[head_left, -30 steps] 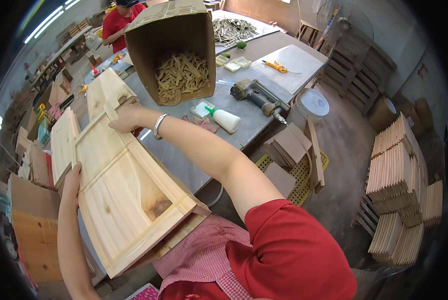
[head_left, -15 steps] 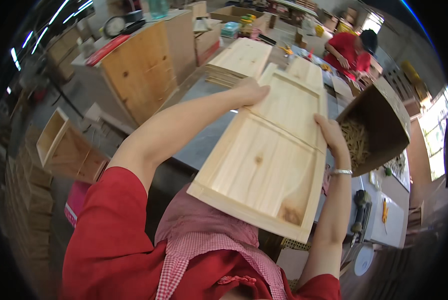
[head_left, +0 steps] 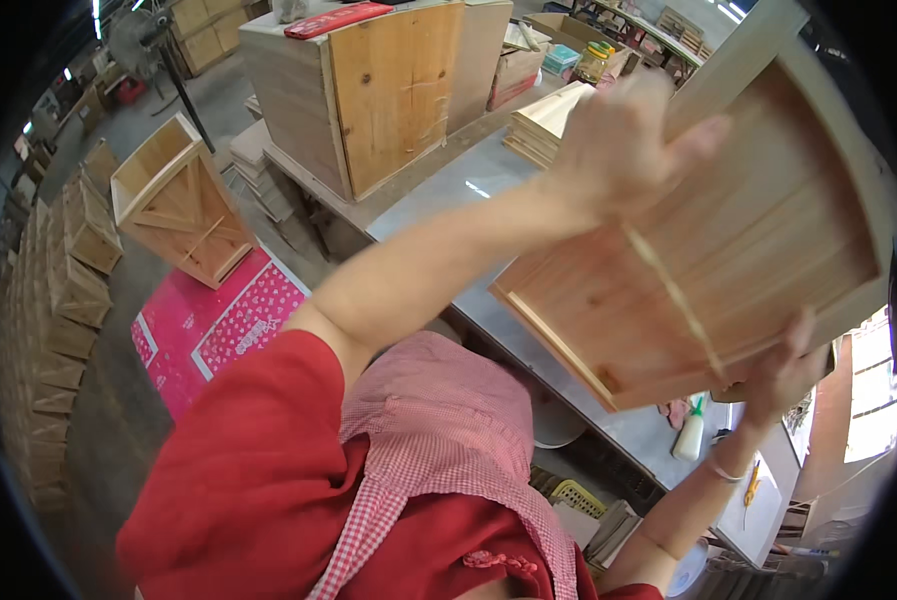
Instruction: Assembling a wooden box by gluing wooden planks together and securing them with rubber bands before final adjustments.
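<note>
A framed wooden panel (head_left: 758, 220), with raised edge strips and a thin strip across its middle, is lifted above the workbench and tilted. My left hand (head_left: 623, 145), slightly blurred, is closed on its left edge. On the opposite edge, lower right, my right hand (head_left: 783, 375) grips it with fingers wrapped round. The panel's near end hangs over the bench's front edge and hides much of the bench behind it. Beneath its lower corner stands a white glue bottle (head_left: 690, 430) with a green tip.
Stacked wooden boards (head_left: 543, 130) lie on the grey workbench (head_left: 438, 215). Left of them stands a large wooden cabinet (head_left: 393, 100). A tapered wooden box (head_left: 183, 210) rests on a pink carton (head_left: 218, 330). Several similar boxes line the far left. An orange-handled tool (head_left: 751, 483) lies at right.
Both hands have raised the panel and swung it to the right, tilting it up. My view has turned, bringing the pink carton more into sight; the panel now covers the right background.
</note>
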Demonstrator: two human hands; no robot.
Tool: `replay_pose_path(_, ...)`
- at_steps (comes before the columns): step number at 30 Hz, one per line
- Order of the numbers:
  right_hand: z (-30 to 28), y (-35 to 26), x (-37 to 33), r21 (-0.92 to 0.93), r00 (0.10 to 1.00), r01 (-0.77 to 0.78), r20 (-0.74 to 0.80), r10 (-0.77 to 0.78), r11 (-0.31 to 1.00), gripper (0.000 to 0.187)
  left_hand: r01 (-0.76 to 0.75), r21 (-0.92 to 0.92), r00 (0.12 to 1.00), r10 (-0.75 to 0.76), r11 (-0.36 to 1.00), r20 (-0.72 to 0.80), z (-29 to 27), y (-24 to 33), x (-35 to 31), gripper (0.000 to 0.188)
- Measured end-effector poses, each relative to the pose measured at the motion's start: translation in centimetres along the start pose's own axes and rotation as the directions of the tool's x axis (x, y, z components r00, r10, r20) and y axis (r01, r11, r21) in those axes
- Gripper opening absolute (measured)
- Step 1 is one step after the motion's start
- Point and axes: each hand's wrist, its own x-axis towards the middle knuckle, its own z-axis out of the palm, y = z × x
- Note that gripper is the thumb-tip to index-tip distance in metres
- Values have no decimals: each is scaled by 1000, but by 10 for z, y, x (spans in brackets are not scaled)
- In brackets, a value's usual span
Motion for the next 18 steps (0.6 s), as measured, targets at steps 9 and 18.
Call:
replay_pose_path(9,60,49,-93,18,994,63,90,-64,998,45,69,-68,996,-73,995,-54,28,-62,-110,40)
replay_pose_path(18,47,25,-69,117,994,-59,94,48,991,39,-14,-89,998,8,996,-70,9,-61,-88,52)
